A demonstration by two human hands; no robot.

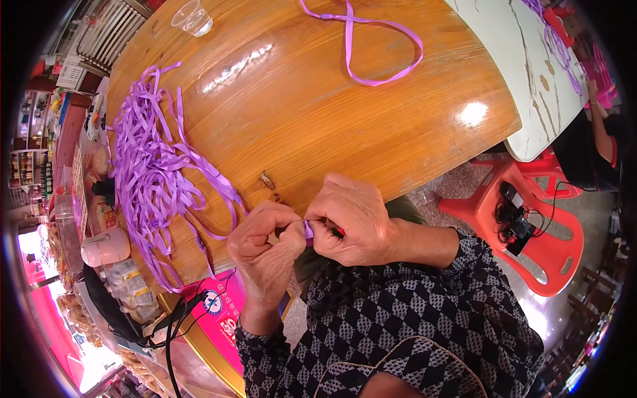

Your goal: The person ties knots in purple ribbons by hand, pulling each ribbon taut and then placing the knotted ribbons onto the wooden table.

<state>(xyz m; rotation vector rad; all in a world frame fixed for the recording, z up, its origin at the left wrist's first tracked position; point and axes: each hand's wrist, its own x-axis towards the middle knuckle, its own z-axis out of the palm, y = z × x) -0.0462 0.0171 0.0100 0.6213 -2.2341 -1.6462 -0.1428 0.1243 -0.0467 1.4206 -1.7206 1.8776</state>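
Both hands meet near the table's front edge, fingertips pinched together on a short piece of purple ribbon point(308, 233). My left hand point(265, 242) closes thumb and forefinger on it from the left. From the right, my right hand point(352, 222) grips it, with a small bit of red showing between its fingers. Most of the ribbon is hidden by the fingers. Left of my hands, a large tangled heap of purple ribbons point(149, 162) lies on the wooden table point(298, 126). A single looped purple ribbon point(381, 81) rests at the far side.
A clear plastic cup point(194, 20) stands at the far left of the table. A pink lidded container point(106, 247) sits by the left edge. At right are a red plastic stool point(531, 255) carrying black cables, a white marbled table point(531, 79), and another person's arm point(599, 129).
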